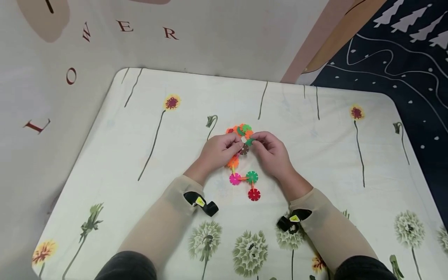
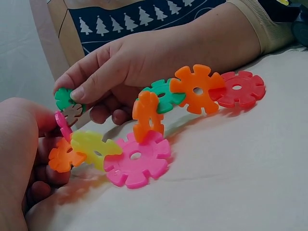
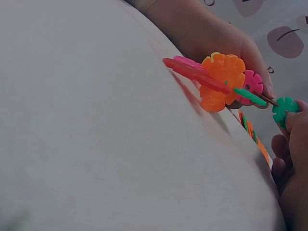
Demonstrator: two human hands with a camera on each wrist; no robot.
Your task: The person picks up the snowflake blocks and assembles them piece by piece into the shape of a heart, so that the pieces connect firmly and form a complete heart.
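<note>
A chain of slotted plastic flower discs [image 2: 137,161] runs between my hands and trails toward me over the cloth. My left hand [image 1: 222,149] grips its far end, fingers curled by a pink disc [image 2: 62,124] and an orange disc [image 2: 66,155]. Between thumb and forefinger, my right hand [image 1: 273,153] pinches a green disc [image 2: 64,99], which meets the brown disc [image 1: 244,149] at the chain's end. At the near end lies a red disc [image 1: 254,194], linked through an orange one to another green disc [image 1: 252,177].
Just beyond my fingertips is a cluster of more orange, green and red discs [image 1: 246,127], partly hidden by the left hand. A white cloth [image 1: 168,147] printed with flowers covers the table. A pale wall panel with letters [image 1: 224,50] stands behind it.
</note>
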